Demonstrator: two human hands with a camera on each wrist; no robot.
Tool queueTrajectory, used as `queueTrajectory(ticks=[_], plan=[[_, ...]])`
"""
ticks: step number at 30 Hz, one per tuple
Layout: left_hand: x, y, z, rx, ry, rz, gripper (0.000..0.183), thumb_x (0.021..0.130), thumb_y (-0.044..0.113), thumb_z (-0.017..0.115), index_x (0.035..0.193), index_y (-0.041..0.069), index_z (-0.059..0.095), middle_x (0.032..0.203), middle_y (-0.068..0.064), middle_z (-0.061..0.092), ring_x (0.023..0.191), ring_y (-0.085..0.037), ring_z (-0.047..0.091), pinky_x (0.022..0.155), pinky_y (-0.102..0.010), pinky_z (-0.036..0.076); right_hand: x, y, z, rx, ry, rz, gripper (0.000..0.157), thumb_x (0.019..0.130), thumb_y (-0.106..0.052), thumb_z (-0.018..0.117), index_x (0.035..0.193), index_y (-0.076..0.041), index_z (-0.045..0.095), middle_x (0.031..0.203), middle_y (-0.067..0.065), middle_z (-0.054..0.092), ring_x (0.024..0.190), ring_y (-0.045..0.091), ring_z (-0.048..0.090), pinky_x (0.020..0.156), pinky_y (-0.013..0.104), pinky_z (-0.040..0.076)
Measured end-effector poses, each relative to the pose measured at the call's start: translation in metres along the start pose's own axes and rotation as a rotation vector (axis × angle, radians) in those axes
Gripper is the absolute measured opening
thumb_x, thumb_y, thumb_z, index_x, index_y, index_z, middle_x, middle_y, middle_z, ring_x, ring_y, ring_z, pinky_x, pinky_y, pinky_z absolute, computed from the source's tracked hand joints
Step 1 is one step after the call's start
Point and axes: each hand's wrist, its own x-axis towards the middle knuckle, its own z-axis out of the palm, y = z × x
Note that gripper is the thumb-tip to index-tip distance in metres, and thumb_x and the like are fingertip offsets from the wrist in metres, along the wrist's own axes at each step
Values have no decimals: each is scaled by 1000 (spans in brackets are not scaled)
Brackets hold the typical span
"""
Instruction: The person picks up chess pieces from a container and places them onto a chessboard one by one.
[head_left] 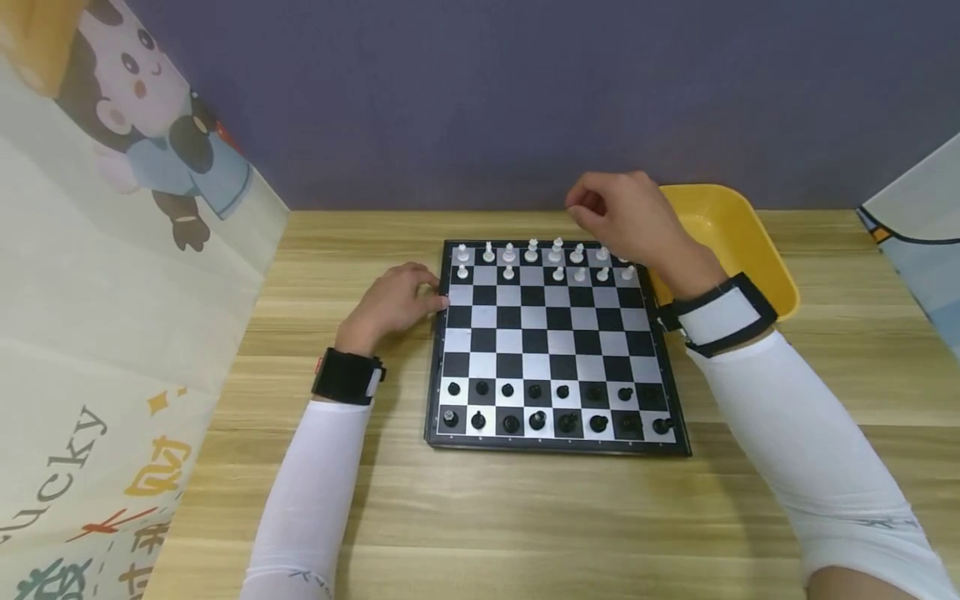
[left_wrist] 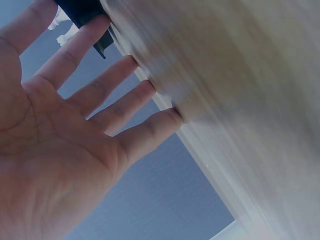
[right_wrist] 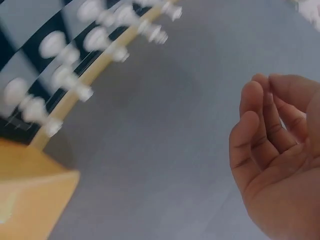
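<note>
The chessboard (head_left: 522, 342) lies flat on the table with its pieces standing on it. White pieces (head_left: 532, 252) fill the far rows, with gaps in the second one; black pieces (head_left: 537, 420) stand in the two near rows. At the board's left edge, my left hand (head_left: 393, 304) rests with fingers spread and tips low by the table; its palm (left_wrist: 55, 145) shows bare in the left wrist view. My right hand (head_left: 633, 218) is raised over the far right corner. In the right wrist view, its fingers (right_wrist: 244, 145) curl toward the thumb, and nothing shows between them.
A yellow plastic tray (head_left: 772, 258) stands right of the board, partly behind my right wrist. Behind the table rises a dark blue-grey panel (head_left: 450, 108). A printed cloth (head_left: 150, 317) with a cartoon figure hangs at the left. Wooden tabletop (head_left: 547, 517) spreads before the board.
</note>
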Motion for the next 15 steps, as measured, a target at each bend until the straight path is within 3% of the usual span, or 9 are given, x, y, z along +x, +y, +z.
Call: queueTrajectory(ticks=[9,15], plan=[[-3,-4,-1,4,-1,7,45,86,50,54,116,16,58,137,-7,42,126,-29,35,102,-44,24,-30,43,-10,83,88,167,25,92,-39,49,100,-18,58,87,-1,55,77,19,47,64,32,39],[-2,-4,1,10,-3,11,44,86,50,53,116,17,58,136,-7,42,126,-28,35,102,-44,24,-59,80,-16,141,210,298,27,91,-37,49,100,-14,59,85,2,57,72,18,51,53,29,41]])
